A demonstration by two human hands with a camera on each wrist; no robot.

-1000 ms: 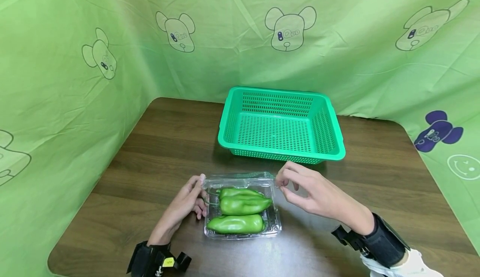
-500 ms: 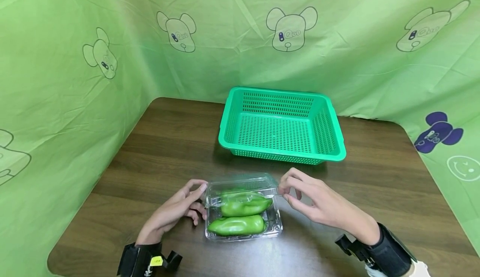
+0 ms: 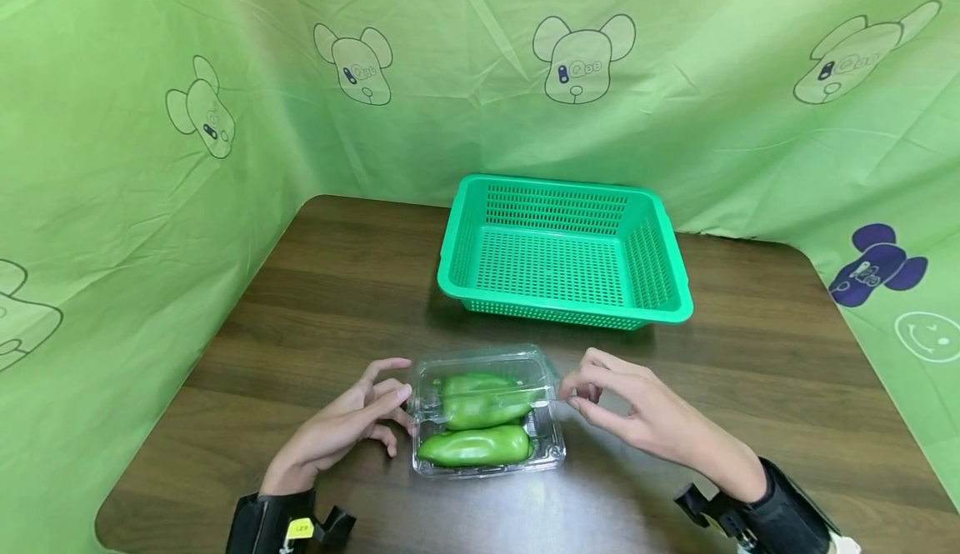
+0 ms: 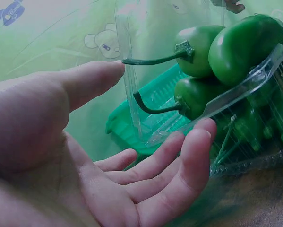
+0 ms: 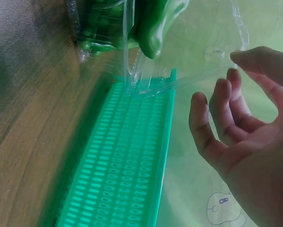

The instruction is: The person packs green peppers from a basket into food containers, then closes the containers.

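Observation:
A clear plastic clamshell box (image 3: 487, 464) with green peppers (image 3: 474, 446) lies on the wooden table near its front edge. Its hinged lid (image 3: 480, 366) hangs tilted, partly lowered over the peppers. My left hand (image 3: 393, 404) lies at the box's left side with relaxed fingers; in the left wrist view the thumb tip (image 4: 114, 71) is at the lid's edge and the fingers (image 4: 198, 142) touch the tray's rim beside the peppers (image 4: 240, 42). My right hand (image 3: 567, 391) pinches the lid's right corner between thumb and forefinger; the thumb (image 5: 247, 56) meets the lid's flange (image 5: 198, 78).
A bright green perforated basket (image 3: 562, 314) stands on the table (image 3: 337, 287) just behind the box, with nothing in it. Green printed cloth walls close in the left, back and right sides. Black wrist straps sit on both forearms.
The lid has come down from nearly upright to a low tilt over the peppers. Both hands have drawn towards me and lower with it.

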